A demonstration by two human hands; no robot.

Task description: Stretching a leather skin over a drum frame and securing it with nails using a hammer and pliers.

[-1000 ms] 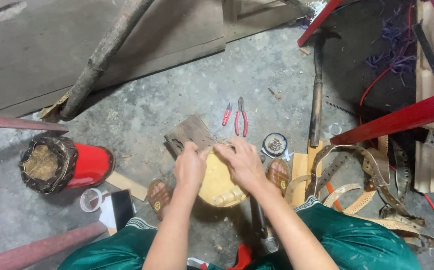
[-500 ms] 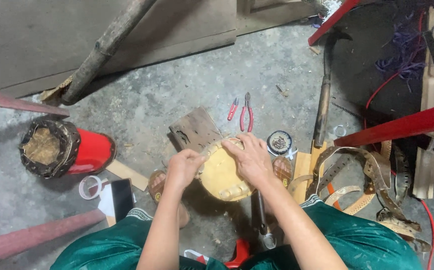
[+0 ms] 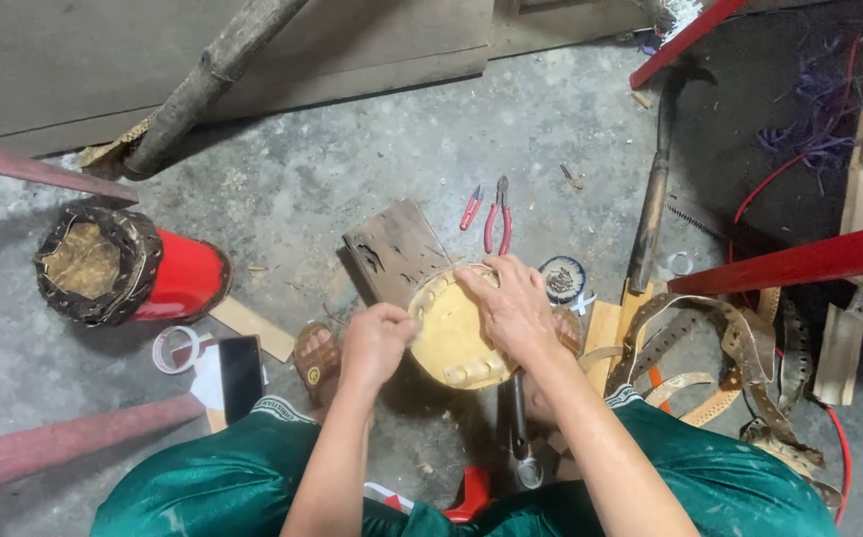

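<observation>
A round, pale yellow disc-shaped piece (image 3: 456, 338) with small lumps along its rim rests over a worn wooden board (image 3: 395, 251) on the concrete floor. My right hand (image 3: 511, 303) lies flat over the disc's upper right side and holds it. My left hand (image 3: 377, 343) is closed at the disc's left rim, fingers pinching its edge. My arms come up from the bottom of the view, above green trousers (image 3: 203, 487). A sandalled foot (image 3: 317, 363) shows just left of my left hand.
Red-handled pliers (image 3: 497, 217) and small red snips (image 3: 470, 207) lie beyond the board. A red drum (image 3: 168, 273) with a frayed rim lies at left, with a tape roll (image 3: 175, 348) and a phone (image 3: 242, 376) nearby. Leather strips (image 3: 730, 358) and a hammer (image 3: 650, 209) lie at right.
The view has shifted slightly. My left hand has slid down along the disc's left rim and my right hand has spread further over its top; the disc has turned a little.
</observation>
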